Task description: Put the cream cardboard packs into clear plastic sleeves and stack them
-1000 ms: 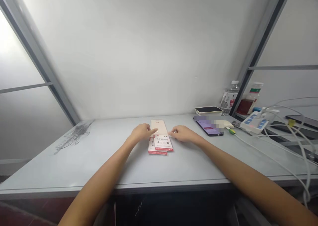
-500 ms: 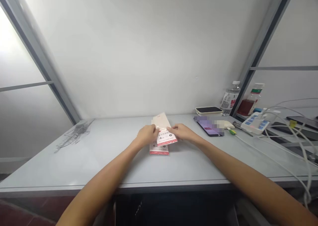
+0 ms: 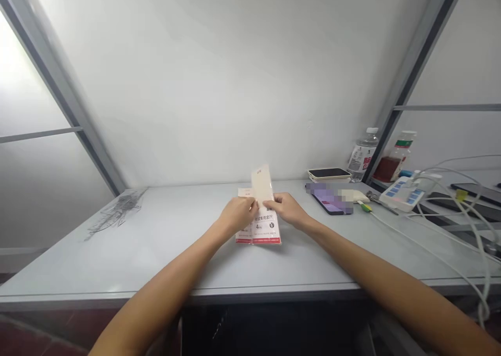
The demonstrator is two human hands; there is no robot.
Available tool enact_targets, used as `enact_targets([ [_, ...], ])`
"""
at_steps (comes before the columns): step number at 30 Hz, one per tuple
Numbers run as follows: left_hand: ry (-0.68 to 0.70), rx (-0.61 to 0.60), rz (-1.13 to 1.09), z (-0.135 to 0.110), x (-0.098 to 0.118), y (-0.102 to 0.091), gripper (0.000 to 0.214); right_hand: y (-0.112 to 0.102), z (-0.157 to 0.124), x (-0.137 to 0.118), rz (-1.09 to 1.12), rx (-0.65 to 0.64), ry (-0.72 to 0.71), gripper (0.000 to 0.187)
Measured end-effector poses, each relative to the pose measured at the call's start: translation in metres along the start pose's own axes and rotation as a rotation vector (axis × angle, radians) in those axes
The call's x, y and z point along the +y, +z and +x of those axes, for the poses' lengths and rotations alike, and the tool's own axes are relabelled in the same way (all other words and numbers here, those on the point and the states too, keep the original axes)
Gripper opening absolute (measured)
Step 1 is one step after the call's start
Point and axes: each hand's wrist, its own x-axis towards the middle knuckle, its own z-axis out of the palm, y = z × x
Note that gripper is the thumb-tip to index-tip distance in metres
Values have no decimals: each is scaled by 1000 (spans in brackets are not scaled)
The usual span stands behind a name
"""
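Observation:
A flat ruler-set packet (image 3: 266, 230), white with dark print and a red strip along its bottom, is tilted up off the desk between my hands. My right hand (image 3: 289, 210) grips its right edge, with the thumb across the front. On the other side, my left hand (image 3: 238, 213) is closed, its fingertips pinched at the packet's left edge. Behind and to the left lies a second, similar packet (image 3: 243, 236) on the desk, partly covered by the first packet and my left hand. What is inside the packets cannot be made out.
The grey desk (image 3: 176, 241) meets a white wall. A tangle of dark strands (image 3: 121, 210) lies at left. Rightward are a phone with a lit screen (image 3: 331, 199), another phone (image 3: 329, 174), a water bottle (image 3: 362, 155), a power strip (image 3: 403, 191) and white cables (image 3: 422, 251).
The upper packet has turned more upright and shifted slightly right, its top now higher. Both hands still hold it. The lower packet has stayed in place.

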Motion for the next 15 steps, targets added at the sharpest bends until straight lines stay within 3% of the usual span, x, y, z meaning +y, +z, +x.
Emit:
enact_targets([
  [3,-18,-14,-79,0,-1,-2,34,0,-2,-1,-26,11,-5,24],
  [8,-47,71,-136,0,1,-4,33,2,-5,-5,-3,-1,-42,25],
  [15,-96,111,-302,-2,6,-11,32,3,-7,-6,-13,74,-127,32],
])
